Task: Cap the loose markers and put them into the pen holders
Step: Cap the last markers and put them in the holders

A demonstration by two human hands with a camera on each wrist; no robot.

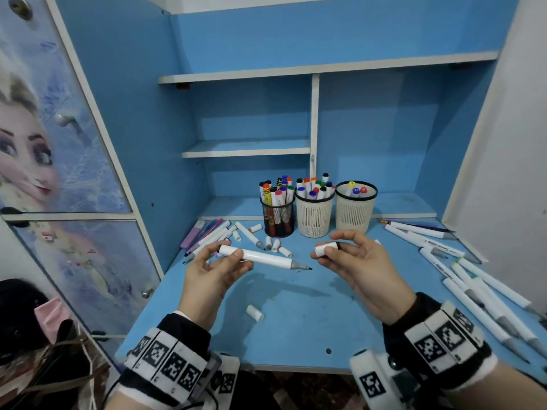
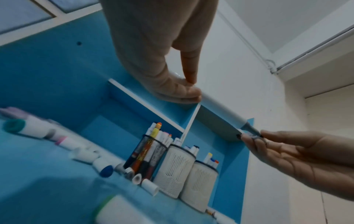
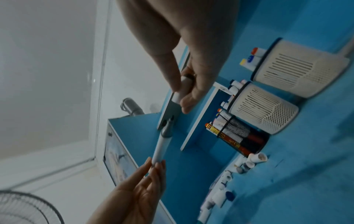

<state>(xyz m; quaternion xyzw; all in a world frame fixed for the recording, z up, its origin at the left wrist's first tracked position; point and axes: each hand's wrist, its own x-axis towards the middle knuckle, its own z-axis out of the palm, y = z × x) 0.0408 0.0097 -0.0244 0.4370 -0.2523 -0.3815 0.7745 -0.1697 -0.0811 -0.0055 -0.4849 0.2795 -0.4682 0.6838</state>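
Observation:
My left hand (image 1: 225, 255) pinches a white marker (image 1: 266, 257) near its back end, level above the blue desk, with its bare dark tip (image 1: 307, 268) pointing right. My right hand (image 1: 331, 249) pinches a short white cap (image 1: 325, 249) with a dark end, its open mouth facing the tip a small gap away. In the left wrist view the marker (image 2: 220, 110) runs from my fingers towards the right hand (image 2: 254, 139). In the right wrist view the cap (image 3: 182, 89) sits between thumb and fingers above the marker (image 3: 161, 145). A black mesh holder (image 1: 278, 217) and two cream holders (image 1: 314, 216) (image 1: 355, 210) stand behind.
Loose markers and caps (image 1: 275, 244) lie at the left behind my left hand. Several uncapped markers (image 1: 479, 291) are spread over the right side of the desk. One white cap (image 1: 254, 312) lies near the front edge. Blue shelves rise at the back.

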